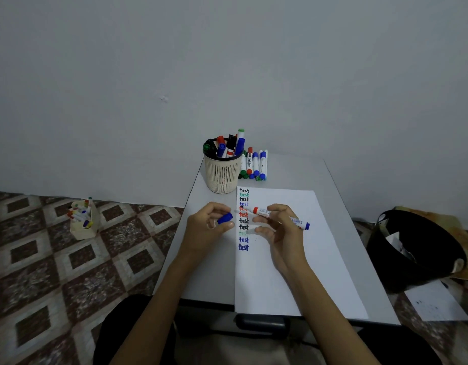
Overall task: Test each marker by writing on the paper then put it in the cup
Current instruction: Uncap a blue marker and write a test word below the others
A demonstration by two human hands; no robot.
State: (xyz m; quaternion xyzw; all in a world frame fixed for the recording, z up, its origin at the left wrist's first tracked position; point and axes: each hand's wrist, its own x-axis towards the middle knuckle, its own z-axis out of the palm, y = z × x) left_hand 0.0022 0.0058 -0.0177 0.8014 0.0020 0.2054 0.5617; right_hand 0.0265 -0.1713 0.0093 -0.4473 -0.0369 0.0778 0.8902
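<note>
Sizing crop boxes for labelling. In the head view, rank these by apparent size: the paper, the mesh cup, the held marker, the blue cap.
Largest to smallest:
1. paper
2. mesh cup
3. marker, long but thin
4. blue cap

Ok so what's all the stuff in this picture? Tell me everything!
table: one, pale grey, middle
paper: one, white, on the table, with a column of "test" words
cup: one, cream mesh, far end of the table
markers in cup: several, red, blue, green, black
loose markers: about five, white with blue, red, green caps, right of the cup
held marker: one, white with red collar and blue end, over the paper
blue cap: one, blue, off the marker
box of markers: one, cream, floor, left
bin: one, black, floor, right
left hand: one, fingers pinch the blue cap
right hand: one, fingers hold the held marker
</note>
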